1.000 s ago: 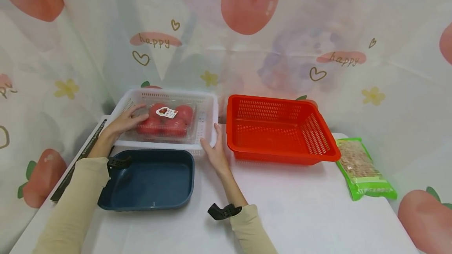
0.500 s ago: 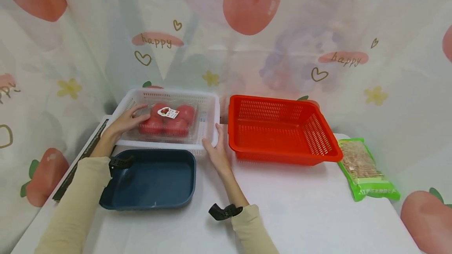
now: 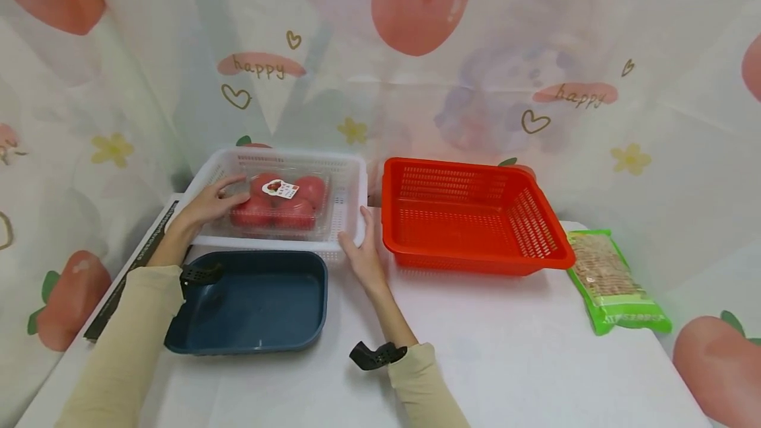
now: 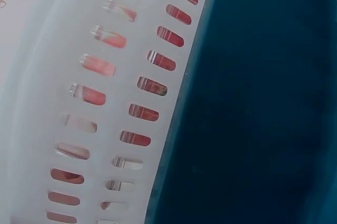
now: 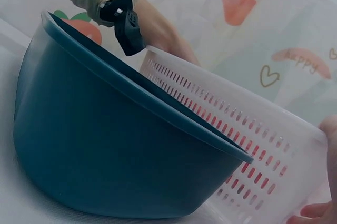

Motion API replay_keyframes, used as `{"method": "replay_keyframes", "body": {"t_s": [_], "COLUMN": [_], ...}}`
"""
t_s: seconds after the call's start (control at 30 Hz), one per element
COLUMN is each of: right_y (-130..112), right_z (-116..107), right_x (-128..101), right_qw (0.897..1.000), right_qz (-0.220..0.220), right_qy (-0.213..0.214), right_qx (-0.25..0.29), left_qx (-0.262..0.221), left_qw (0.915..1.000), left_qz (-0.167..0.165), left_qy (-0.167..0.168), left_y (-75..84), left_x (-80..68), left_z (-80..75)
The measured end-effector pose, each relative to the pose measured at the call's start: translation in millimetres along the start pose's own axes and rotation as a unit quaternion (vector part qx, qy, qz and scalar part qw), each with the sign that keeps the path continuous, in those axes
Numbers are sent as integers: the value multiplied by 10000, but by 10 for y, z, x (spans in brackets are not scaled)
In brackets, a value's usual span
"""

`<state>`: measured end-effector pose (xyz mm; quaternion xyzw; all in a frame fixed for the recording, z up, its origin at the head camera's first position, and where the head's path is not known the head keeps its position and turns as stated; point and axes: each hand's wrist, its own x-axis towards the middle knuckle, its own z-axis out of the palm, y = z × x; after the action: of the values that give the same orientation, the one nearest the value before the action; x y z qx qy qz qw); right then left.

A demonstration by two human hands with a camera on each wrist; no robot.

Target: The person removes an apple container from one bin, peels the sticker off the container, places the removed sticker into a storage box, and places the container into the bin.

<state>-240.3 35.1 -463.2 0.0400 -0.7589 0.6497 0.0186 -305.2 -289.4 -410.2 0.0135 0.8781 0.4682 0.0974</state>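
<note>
A white plastic basket (image 3: pixel 351 233) stands at the back left with a clear plastic box of tomatoes (image 3: pixel 294 213) in it. Reaching over the basket's left rim, my left hand (image 3: pixel 208 207) rests its extended fingers and thumb on the left edge of the box. My right hand (image 3: pixel 364 253) holds the basket's front right corner, thumb at the front rim and fingers along the right side. In the right wrist view, curled fingertips (image 5: pixel 316 211) show beside the basket wall (image 5: pixel 263 145). The left wrist view shows only the slotted wall (image 4: pixel 116 77), with red behind it.
A dark blue basin (image 3: pixel 255 302) stands right in front of the white basket. To the right is a red basket (image 3: pixel 452 230), then a green-edged food packet (image 3: pixel 612 283) near the table's right edge. A black strip (image 3: pixel 127 276) lies along the left edge.
The view shifts slightly with the head. Both hands, the basket and the box keep their places.
</note>
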Motion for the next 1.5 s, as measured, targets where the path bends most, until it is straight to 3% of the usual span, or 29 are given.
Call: {"method": "replay_keyframes", "body": {"t_s": [0.23,0.77,1.1,1.33,1.5], "right_y": [1,15,38,-137,14], "right_z": [-5,-12,8,-6,24], "right_x": [-12,-25,-23,-56,27], "right_qw": [9999,9999,10000,9999,10000], "right_qz": [26,95,-5,88,-34], "right_qy": [56,84,53,-86,-6], "right_qx": [-132,-84,-28,35,31], "left_qx": [231,281,145,-335,-340], "left_qw": [9997,9992,9999,9986,9985], "left_qz": [26,167,-52,-157,-39], "left_qy": [121,238,-48,-382,-424], "left_y": [26,41,43,28,29], "left_x": [-11,2,-22,21,5], "left_z": [16,39,28,4,-3]}}
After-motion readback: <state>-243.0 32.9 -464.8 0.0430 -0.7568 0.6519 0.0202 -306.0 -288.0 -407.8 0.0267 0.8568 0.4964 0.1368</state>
